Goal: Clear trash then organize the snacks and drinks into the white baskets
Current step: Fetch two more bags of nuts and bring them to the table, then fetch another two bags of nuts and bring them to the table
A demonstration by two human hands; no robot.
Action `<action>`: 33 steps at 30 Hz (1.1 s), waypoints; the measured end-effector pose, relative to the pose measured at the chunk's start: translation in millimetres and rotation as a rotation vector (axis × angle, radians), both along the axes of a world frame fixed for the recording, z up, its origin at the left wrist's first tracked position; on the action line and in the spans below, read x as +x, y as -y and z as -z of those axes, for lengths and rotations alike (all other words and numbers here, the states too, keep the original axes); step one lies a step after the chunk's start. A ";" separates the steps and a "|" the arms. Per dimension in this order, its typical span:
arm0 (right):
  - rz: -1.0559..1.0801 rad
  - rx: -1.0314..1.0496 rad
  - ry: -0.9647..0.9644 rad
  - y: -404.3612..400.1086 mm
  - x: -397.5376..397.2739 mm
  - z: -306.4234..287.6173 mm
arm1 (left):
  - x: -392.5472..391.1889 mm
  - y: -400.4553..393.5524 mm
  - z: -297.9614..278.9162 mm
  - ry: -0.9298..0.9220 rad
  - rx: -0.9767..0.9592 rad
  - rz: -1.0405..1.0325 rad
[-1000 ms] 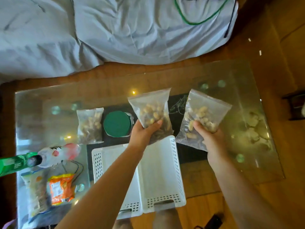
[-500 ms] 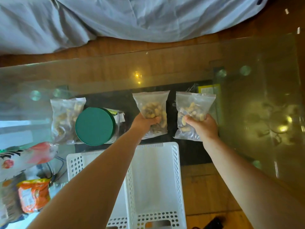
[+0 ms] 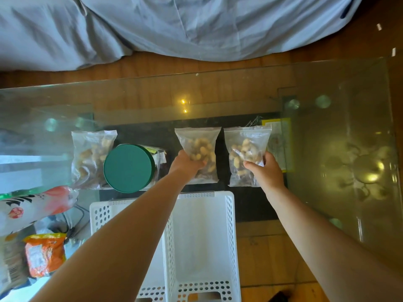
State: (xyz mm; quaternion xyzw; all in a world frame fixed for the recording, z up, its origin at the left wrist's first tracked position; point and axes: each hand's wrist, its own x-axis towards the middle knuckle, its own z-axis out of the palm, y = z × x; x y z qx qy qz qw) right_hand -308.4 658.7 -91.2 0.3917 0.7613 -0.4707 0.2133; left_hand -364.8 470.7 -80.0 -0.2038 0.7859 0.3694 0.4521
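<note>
Snacks line a glass worktop (image 3: 239, 92), left to right: an orange foil packet (image 3: 44, 255), a clear plastic bag of nuts (image 3: 91, 159) touching a round green-lidded jar (image 3: 129, 168), then two more clear nut bags. The left hand (image 3: 185, 163) is closed around one bag (image 3: 199, 153); the right hand (image 3: 265, 171) grips the other (image 3: 246, 151). Both bags are just beyond two empty white perforated plastic baskets (image 3: 231, 232).
</note>
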 end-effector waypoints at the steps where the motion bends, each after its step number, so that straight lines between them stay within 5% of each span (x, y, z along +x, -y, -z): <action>1: -0.007 -0.004 -0.010 0.1 1.9 -2.1 | 1.0 0.8 -2.7 -0.004 -0.022 0.017; 6: -0.019 0.012 -0.046 1.7 13.4 -23.2 | 12.9 7.2 -26.8 -0.070 -0.022 -0.105; 11: -0.171 -0.002 -0.055 23.3 44.6 -74.5 | 48.6 23.6 -90.9 -0.051 0.173 -0.182; 17: -0.265 -0.229 0.084 77.0 96.2 -132.4 | 133.1 87.4 -163.0 -0.017 0.292 -0.457; 33: -0.876 -0.309 0.160 333.2 302.9 -248.4 | 583.1 321.0 -243.7 -0.083 -0.006 -1.503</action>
